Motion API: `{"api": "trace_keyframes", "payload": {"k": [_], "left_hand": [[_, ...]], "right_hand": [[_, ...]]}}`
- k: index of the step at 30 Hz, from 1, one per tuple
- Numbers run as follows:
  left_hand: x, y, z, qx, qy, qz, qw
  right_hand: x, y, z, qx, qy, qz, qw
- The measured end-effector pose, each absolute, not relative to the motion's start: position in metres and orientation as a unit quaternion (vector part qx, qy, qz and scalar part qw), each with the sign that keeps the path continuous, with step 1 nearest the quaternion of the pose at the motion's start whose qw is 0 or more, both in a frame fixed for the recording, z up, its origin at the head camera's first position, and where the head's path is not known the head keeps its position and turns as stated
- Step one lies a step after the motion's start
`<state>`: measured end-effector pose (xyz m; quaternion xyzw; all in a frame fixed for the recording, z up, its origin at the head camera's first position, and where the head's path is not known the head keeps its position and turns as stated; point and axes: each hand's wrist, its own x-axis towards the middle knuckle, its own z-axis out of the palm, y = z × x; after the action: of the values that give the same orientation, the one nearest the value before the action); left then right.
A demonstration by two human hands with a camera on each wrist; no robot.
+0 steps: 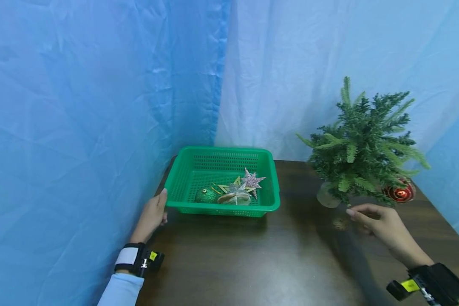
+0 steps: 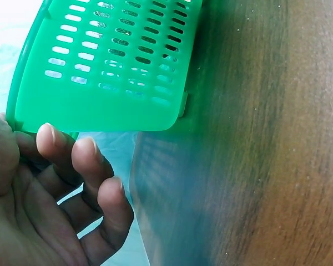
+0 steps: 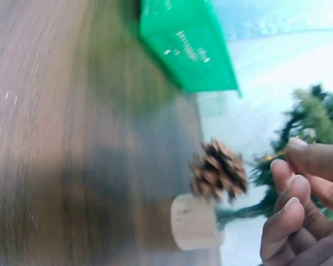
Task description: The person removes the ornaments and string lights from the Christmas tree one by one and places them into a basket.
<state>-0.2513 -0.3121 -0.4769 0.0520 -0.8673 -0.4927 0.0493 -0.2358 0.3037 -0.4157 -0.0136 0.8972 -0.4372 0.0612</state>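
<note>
My left hand point(image 1: 152, 214) holds the front left corner of a green plastic basket point(image 1: 222, 209), thumb and index finger at the rim, the other fingers loosely bent below. A brown pine cone point(image 3: 217, 170) hangs beside the small artificial Christmas tree point(image 1: 361, 144), near its pale round base point(image 3: 195, 221). My right hand point(image 1: 380, 223) pinches between thumb and index finger the thin golden string point(image 3: 272, 157) of the pine cone, close to the tree's low branches. In the head view the pine cone looks blurred.
Inside the basket lie a green glitter ball point(image 1: 206, 195), a pink glitter star point(image 1: 253, 182) and other ornaments. A red ball point(image 1: 401, 192) hangs low on the tree's right side. Blue cloth point(image 1: 99, 106) walls the dark wooden table point(image 1: 252, 259) at left and back.
</note>
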Motion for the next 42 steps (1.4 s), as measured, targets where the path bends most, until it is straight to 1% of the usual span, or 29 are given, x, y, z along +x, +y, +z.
{"api": "trace_keyframes", "payload": {"k": [3,9,12,16,22,36,42], "left_hand": [[-0.251,-0.312,-0.475,0.051,-0.867,-0.493,0.046],[-0.25,-0.312,-0.475,0.05,-0.869,-0.491,0.04],[-0.25,-0.312,-0.476,0.053,-0.871,-0.487,0.042],[-0.249,-0.312,-0.476,0.058,-0.871,-0.486,0.044],[-0.248,-0.311,-0.475,0.058,-0.87,-0.487,0.046],[-0.25,-0.311,-0.475,0.055,-0.872,-0.484,0.046],[-0.251,-0.311,-0.475,0.058,-0.872,-0.484,0.042]], "right_hand": [[-0.229,0.304,-0.406,-0.016,0.891,-0.451,0.043],[-0.216,0.299,-0.385,-0.043,0.916,-0.398,-0.032],[-0.211,0.296,-0.378,-0.051,0.924,-0.375,-0.06],[-0.207,0.293,-0.374,-0.067,0.931,-0.347,-0.086],[-0.204,0.289,-0.374,-0.112,0.94,-0.287,-0.148],[-0.201,0.28,-0.358,-0.128,0.937,-0.281,-0.162],[-0.201,0.276,-0.351,-0.147,0.931,-0.284,-0.178]]}}
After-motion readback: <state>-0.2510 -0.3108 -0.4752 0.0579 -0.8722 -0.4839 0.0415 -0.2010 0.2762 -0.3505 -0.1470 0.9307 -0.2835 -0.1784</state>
